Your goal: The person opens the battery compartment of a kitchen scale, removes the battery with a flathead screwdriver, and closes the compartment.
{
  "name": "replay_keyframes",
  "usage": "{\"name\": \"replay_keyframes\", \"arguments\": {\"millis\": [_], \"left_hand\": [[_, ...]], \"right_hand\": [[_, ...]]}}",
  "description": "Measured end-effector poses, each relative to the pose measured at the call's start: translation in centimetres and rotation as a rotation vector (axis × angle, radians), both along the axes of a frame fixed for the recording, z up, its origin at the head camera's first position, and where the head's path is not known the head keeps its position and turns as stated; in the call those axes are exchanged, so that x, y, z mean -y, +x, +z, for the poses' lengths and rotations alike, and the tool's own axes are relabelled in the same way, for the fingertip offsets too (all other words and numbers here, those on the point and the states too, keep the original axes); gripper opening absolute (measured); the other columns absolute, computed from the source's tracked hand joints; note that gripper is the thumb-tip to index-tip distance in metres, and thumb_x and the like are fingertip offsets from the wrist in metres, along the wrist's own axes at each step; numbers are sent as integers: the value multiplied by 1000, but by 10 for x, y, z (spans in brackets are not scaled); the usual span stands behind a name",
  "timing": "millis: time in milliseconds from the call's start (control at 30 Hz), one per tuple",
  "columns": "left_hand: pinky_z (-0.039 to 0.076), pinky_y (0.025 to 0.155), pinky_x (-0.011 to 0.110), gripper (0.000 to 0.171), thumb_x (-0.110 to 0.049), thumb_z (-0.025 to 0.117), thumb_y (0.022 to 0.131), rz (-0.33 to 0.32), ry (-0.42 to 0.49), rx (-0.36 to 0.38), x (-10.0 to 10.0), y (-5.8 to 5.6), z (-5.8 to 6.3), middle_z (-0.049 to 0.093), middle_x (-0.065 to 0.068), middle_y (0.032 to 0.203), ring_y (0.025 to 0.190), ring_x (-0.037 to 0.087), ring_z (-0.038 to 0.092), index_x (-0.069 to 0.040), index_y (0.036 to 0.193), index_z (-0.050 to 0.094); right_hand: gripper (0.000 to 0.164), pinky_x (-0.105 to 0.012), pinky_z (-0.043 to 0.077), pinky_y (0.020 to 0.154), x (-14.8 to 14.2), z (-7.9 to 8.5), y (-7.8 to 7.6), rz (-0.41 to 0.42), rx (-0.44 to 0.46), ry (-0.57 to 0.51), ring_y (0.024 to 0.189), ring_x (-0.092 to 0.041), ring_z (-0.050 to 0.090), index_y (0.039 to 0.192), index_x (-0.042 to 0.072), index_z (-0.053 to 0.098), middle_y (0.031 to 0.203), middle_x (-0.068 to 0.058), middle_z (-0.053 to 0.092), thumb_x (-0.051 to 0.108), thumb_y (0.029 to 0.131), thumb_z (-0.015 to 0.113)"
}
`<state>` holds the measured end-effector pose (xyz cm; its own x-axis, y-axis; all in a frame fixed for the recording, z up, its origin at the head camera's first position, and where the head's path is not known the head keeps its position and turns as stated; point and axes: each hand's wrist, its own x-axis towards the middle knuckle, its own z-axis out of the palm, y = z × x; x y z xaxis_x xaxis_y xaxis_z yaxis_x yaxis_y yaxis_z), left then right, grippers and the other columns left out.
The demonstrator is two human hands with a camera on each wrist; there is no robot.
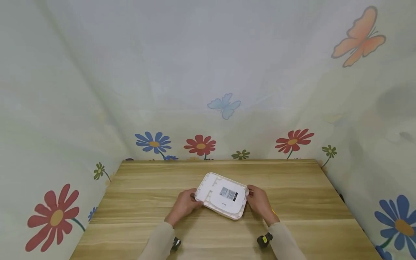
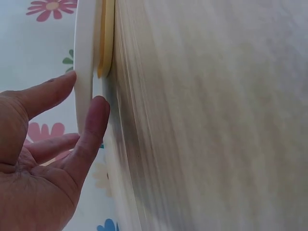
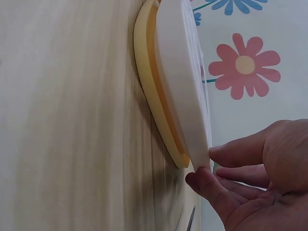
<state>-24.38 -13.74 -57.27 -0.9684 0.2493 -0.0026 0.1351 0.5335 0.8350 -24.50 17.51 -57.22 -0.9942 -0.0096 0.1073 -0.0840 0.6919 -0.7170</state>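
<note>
Is a flat table, light brown, with wood grain from side to side. Has near its middle a white device, with label upward and yellow lower part turned down. Appears to meet that part by touch, though cannot be told very surely.

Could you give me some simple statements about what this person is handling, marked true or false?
1. The left hand and right hand both hold the white plastic casing. True.
2. Both hands wear gloves. False: they are bare.
3. The casing's printed label faces up. True.
4. A yellow part shows beneath the casing. True.
5. The surface below is black. False: the tabletop has a light wood grain.
</note>
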Motion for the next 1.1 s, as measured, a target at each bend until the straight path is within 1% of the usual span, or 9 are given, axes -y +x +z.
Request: {"name": "replay_keyframes", "arguments": {"millis": [133,233,367,433,567,633,767,967,1100], "left_hand": [[55,55,21,44,-7,77,81,9,5,1,-1,3,-1,71,13,86,68,9,64,2,121,63],[55,53,21,43,-9,77,81,20,-14,3,-2,6,0,71,11,85,66,9,63,1,121,64],[54,52,22,43,-11,77,81,27,-32,-9,-5,9,1,71,10,83,64,10,62,0,121,64],[53,51,23,44,-12,77,82,26,-37,-21,-5,10,1,71,10,83,63,10,61,0,121,63],[52,50,22,47,-13,79,81,36,-54,-34,-7,11,0,71,9,80,61,9,59,0,123,62],[51,49,22,49,-13,79,80,41,-67,-45,-8,12,-1,70,8,77,60,9,59,-1,125,62],[50,49,22,53,-14,80,79,52,-83,-46,-11,15,-1,69,6,74,59,8,57,-1,127,61],[49,50,22,47,-16,80,80,66,-103,-39,-14,16,-2,70,6,76,60,8,58,-1,122,64],[49,51,21,42,-16,79,81,76,-104,-32,-15,18,-1,69,6,77,61,9,58,-1,117,65]], "right_hand": [[26,-39,60,78,0,2,-8,-11,11,24,86,-23,68,105,-6,69,96,-18,74,-4,80,63],[16,-32,54,67,1,3,-13,-7,5,54,74,-15,60,93,-1,71,85,-10,73,-3,80,64],[12,-28,48,62,0,4,-21,19,-10,89,68,-14,53,89,1,70,79,-7,70,-5,80,64],[15,-30,52,65,0,5,-25,23,-1,104,72,-15,57,94,1,72,84,-9,71,-4,82,64],[22,-41,59,79,2,7,-34,39,40,127,83,-19,62,105,-1,72,98,-14,73,-3,86,61],[26,-44,59,84,2,8,-38,46,54,141,88,-21,64,111,-2,71,105,-16,73,-2,87,60],[28,-45,59,85,3,9,-45,50,73,158,89,-24,64,114,-2,70,107,-18,72,-3,87,59],[32,-50,55,95,2,11,-52,51,113,152,107,-34,65,122,-3,65,117,-22,68,-1,91,58],[32,-51,55,96,3,12,-57,66,91,146,108,-35,65,121,-4,65,116,-23,69,-2,90,57]]}}
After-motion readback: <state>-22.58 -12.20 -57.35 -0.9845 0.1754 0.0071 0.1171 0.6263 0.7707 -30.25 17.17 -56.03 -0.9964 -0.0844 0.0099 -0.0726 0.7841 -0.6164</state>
